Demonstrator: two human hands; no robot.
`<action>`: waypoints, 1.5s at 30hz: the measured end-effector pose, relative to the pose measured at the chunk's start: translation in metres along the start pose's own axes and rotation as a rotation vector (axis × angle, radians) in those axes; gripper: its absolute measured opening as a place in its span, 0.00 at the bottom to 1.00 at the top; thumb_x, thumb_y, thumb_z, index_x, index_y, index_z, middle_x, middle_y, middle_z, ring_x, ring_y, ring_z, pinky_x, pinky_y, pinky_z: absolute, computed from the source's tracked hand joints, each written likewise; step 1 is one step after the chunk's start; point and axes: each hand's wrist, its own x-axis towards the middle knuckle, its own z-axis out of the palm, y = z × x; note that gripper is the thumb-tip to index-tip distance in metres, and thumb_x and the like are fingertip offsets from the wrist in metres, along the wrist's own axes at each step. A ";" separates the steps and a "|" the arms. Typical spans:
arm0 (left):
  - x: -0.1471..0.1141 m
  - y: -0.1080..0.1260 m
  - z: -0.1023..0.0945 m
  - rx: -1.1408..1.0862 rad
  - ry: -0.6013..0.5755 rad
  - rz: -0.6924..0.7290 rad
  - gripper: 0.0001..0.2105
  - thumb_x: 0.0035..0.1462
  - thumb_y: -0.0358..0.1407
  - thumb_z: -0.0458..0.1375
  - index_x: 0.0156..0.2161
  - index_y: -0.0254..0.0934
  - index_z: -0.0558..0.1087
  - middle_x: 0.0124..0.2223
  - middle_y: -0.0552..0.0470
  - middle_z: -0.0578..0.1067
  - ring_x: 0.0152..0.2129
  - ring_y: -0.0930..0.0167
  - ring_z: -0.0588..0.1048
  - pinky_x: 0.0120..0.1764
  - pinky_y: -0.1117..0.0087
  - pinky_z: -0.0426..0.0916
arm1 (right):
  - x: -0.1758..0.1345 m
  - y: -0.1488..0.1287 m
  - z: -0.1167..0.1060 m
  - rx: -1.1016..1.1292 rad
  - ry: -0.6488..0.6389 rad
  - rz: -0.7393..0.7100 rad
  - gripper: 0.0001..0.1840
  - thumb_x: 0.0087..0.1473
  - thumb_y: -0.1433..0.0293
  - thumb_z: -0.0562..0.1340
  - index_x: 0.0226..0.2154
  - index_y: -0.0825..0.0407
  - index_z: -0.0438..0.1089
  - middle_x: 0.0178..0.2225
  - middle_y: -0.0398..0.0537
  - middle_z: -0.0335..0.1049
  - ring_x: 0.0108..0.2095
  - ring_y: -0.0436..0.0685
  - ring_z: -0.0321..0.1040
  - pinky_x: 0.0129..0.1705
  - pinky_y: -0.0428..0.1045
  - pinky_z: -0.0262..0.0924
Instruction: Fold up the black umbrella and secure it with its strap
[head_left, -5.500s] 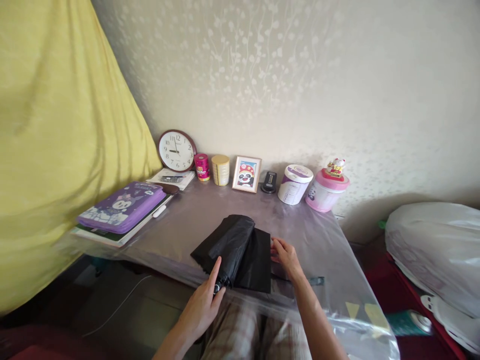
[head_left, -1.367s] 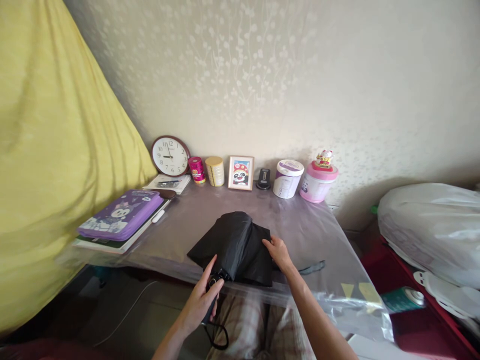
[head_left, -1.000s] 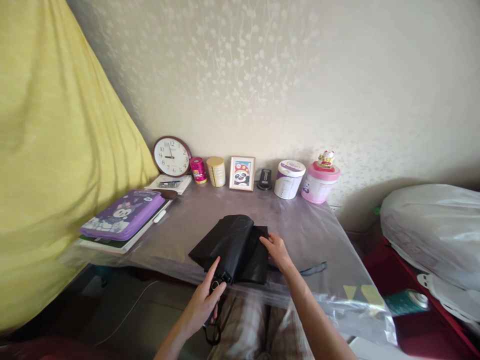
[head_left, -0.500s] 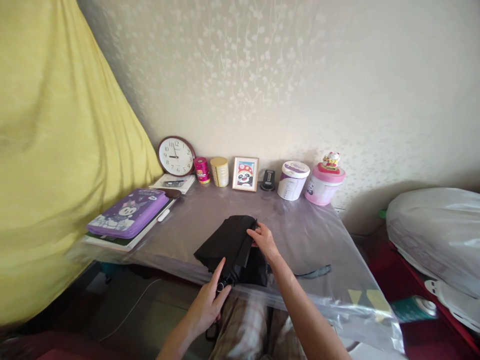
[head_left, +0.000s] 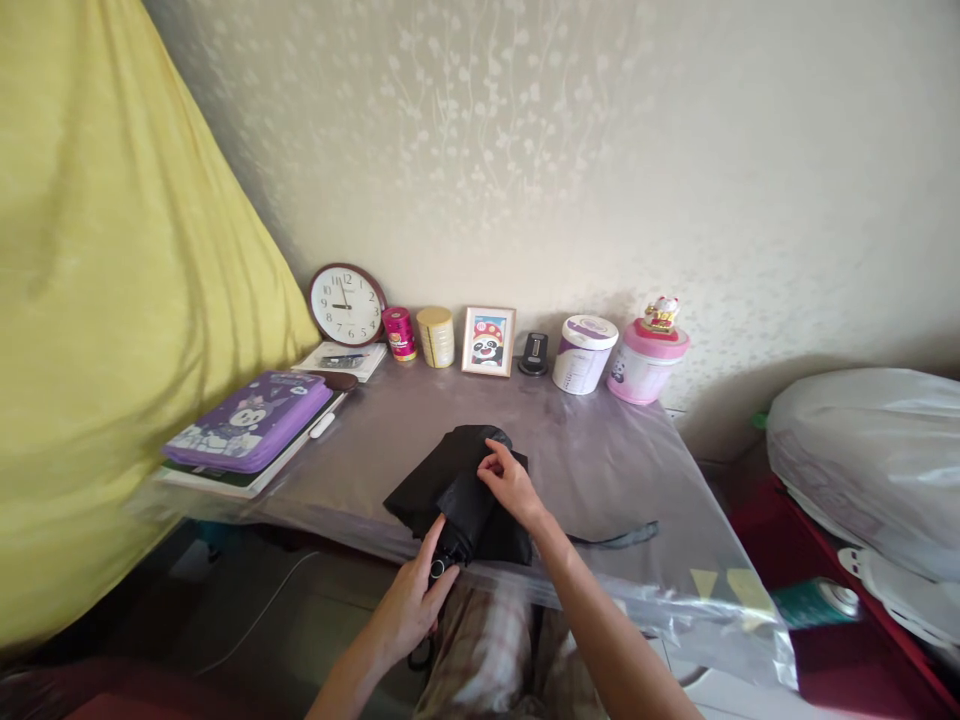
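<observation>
A black folding umbrella, its canopy collapsed in loose flat folds, lies over the table's near edge. My left hand is closed around its handle end, where a ringed button shows between thumb and forefinger. On the upper right of the canopy, my right hand has its fingers bent against a black panel folded over to the left; the fingertips are partly hidden. A dark strap trails from the umbrella to the right across the plastic-covered table.
Along the wall stand a clock, a pink tin, a yellow-lidded canister, a panda picture frame, a white tub and a pink tub bearing a cat figurine. A purple case lies on books at left.
My right hand has shifted left and slightly up, and a canopy panel now lies folded over leftward. The left hand keeps its grip on the handle. The view has tilted slightly.
</observation>
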 end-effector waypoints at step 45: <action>-0.004 0.008 0.003 -0.037 -0.002 -0.024 0.33 0.60 0.49 0.42 0.64 0.40 0.33 0.25 0.54 0.68 0.13 0.76 0.64 0.19 0.76 0.61 | 0.044 0.039 -0.021 -0.640 0.238 -0.227 0.24 0.58 0.66 0.46 0.51 0.62 0.62 0.52 0.59 0.60 0.52 0.60 0.58 0.53 0.58 0.52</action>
